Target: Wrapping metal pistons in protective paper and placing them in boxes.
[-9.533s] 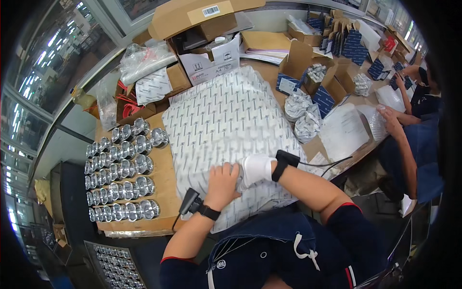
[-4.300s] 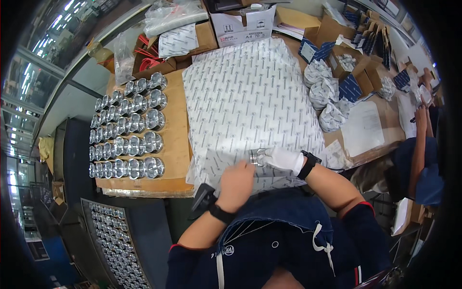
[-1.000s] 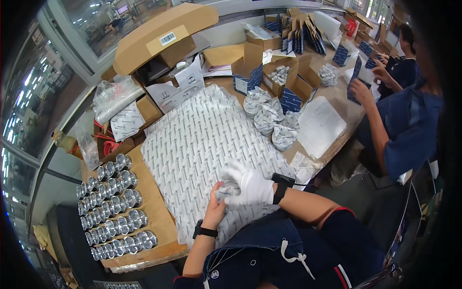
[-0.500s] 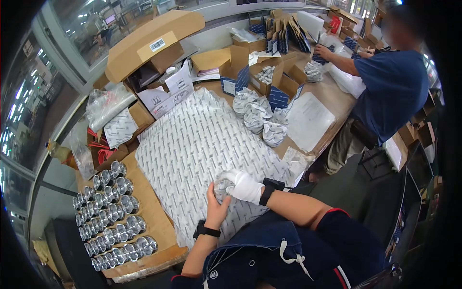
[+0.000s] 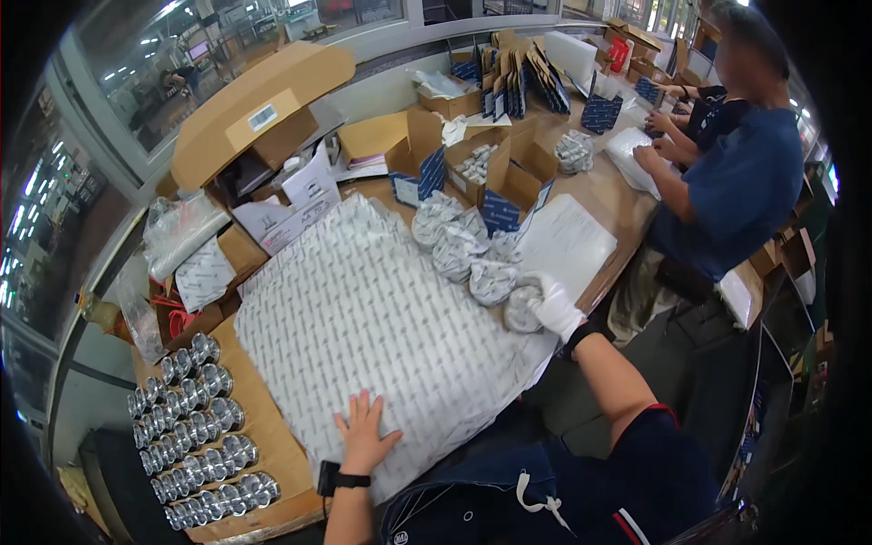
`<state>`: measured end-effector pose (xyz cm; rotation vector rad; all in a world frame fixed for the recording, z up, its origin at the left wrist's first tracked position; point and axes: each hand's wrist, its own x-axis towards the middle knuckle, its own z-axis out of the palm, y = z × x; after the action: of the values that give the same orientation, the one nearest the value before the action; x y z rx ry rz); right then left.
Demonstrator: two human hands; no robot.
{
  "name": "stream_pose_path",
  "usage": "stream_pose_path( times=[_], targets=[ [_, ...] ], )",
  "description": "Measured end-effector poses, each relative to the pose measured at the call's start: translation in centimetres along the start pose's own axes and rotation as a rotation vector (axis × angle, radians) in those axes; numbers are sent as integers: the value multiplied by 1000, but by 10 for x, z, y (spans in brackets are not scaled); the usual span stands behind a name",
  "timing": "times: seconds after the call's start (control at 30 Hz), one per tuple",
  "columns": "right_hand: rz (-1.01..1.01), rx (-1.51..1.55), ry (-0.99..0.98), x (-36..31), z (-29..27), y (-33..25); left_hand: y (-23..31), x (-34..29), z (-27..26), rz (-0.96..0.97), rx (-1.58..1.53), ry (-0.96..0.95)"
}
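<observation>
Bench [image 5: 259, 400] brown-topped. Lower centre: left hand [image 5: 365, 440], fingers spread flat on printed paper stack [image 5: 363, 309]. Right of centre: gloved right hand [image 5: 556, 309], fingers grasping paper-wrapped bundle [image 5: 520, 312]; judged weighty and firm beneath soft, tearable wrapping. Hold broadly around its sides.

Pale grey, rounded paper-wrapped bundle [image 5: 520, 312] is held in gloved right hand [image 5: 556, 307] by right edge of patterned white paper stack [image 5: 363, 309], lying flat under spread left hand [image 5: 365, 438].

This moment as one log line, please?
left hand: spread on patterned paper | right hand: gloved, touching wrapped bundle | nearby: metal parts
</observation>
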<state>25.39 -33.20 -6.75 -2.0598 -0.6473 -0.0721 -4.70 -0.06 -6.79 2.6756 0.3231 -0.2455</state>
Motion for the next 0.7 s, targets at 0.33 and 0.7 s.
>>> stream_pose_path(
  times=[0.33, 0.7],
  targets=[
    [-129, -302, -213, 49, -65, -23, 45, 0, -15, -285, 243, -35],
    [18, -257, -32, 181, -88, 38, 102, 15, 2, -845, 254, -38]
  ],
)
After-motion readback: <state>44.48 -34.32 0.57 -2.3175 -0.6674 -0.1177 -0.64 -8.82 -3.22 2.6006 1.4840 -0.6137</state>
